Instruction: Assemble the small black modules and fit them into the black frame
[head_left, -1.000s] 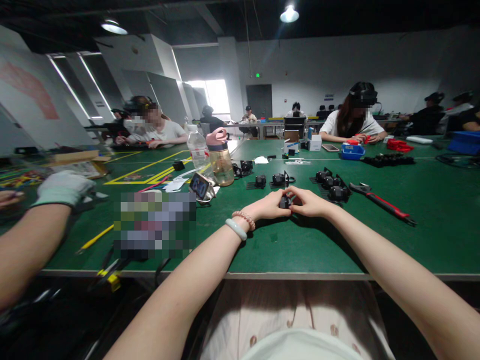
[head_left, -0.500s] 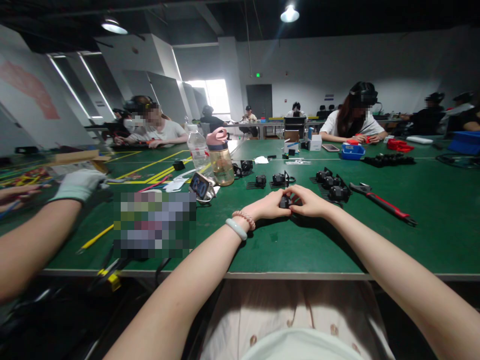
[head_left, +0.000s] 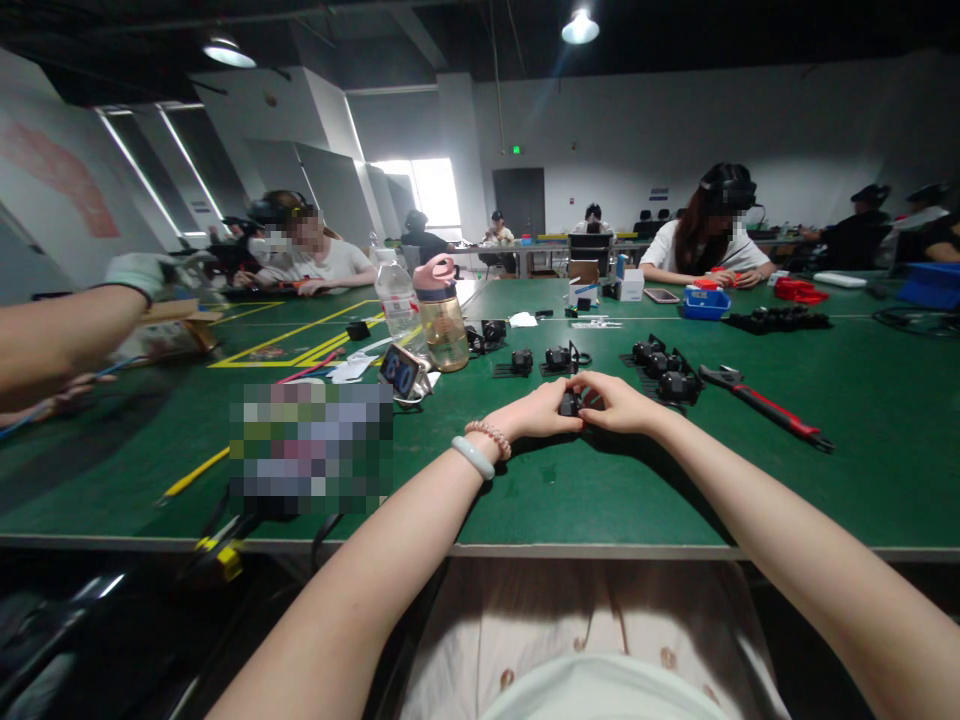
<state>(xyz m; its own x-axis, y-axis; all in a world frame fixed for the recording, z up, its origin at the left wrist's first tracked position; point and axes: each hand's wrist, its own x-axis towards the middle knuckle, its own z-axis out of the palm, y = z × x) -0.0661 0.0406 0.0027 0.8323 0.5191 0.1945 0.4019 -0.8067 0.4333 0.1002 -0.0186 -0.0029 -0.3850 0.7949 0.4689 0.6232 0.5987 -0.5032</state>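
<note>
My left hand (head_left: 546,408) and my right hand (head_left: 615,402) meet over the green table (head_left: 525,500), both closed on one small black boxy part (head_left: 571,403). Fingers hide much of that part, so its exact kind does not show. A thin black upright piece (head_left: 574,358) rises just behind my fingertips; whether it belongs to the held part I cannot tell. Beyond my hands lie similar black parts (head_left: 557,358), one (head_left: 521,362) further left. To the right sits a cluster of black parts (head_left: 664,370), and past it an adjustable wrench (head_left: 772,405) with red-and-black handles.
A pink-lidded bottle (head_left: 442,320), a clear water bottle (head_left: 397,295) and a small digital clock (head_left: 401,375) stand to the left. A blurred-out patch (head_left: 311,450) covers something nearer. At far left is a co-worker's gloved hand (head_left: 139,275). A blue bin (head_left: 705,303) stands back right.
The co-worker's gloved hand at the left has moved up and away from the table edge. My two hands and the black part stay nearly still.
</note>
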